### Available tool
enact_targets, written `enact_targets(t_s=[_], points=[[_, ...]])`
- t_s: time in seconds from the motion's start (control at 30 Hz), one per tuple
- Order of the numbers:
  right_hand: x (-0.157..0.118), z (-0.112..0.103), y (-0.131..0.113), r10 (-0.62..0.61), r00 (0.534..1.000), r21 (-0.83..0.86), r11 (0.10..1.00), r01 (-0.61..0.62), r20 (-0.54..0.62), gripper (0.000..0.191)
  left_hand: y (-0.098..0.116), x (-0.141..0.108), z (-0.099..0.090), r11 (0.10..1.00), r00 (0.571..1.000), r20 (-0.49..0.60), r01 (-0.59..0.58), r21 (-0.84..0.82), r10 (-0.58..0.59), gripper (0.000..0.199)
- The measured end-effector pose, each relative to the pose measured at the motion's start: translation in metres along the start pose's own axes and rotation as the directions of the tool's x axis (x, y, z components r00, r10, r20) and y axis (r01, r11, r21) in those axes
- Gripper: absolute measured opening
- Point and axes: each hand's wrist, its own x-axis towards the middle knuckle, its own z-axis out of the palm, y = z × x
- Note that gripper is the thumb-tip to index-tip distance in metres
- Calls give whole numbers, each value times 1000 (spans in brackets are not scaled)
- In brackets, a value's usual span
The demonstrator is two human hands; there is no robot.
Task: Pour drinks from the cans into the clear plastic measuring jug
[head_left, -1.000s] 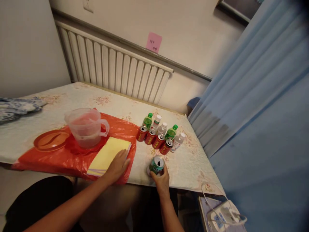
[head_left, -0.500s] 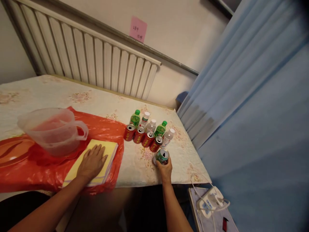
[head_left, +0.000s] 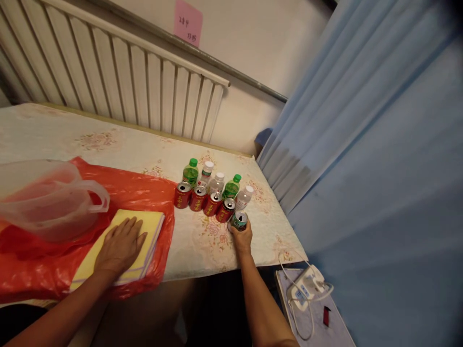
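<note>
My right hand is wrapped round a green drink can, which stands upright at the right end of a row of red cans. Behind that row stand several plastic bottles, some with green caps and some with white. My left hand lies flat, fingers extended, on a folded yellow cloth. The cloth rests on a red plastic sheet. Left of it, a translucent plastic jug with a handle lies on the same sheet.
A floral cloth covers the table. Behind it is a white radiator, and a blue curtain hangs on the right. A power strip with white cables sits on a lower surface at the right front.
My right hand has moved the green can away from me, closer to the end of the red row. My left hand stays on the cloth. The whole view has shifted slightly.
</note>
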Motion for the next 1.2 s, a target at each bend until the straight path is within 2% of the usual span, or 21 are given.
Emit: enact_targets(t_s=[0.23, 0.37, 0.57, 0.9, 1.2], points=[[-3, 1, 2, -69, 998, -56, 996, 68, -9, 75, 2, 2, -3, 1000, 1000, 22, 22, 12, -22, 65], [-6, -1, 12, -106, 993, -106, 989, 101, -49, 79, -1, 3, 0, 1000, 1000, 25, 9, 15, -9, 66], [-12, -4, 27, -126, 986, -273, 958, 92, -111, 60, -2, 2, 2, 1000, 1000, 16, 2, 24, -2, 68], [-10, -1, 25, -133, 984, -295, 951, 93, -118, 53, -1, 2, 0, 999, 999, 18, 44, -10, -44, 64], [-6, -1, 25, -129, 985, -288, 953, 91, -117, 51, -3, 1, 2, 1000, 1000, 3, 5, 23, -5, 69]])
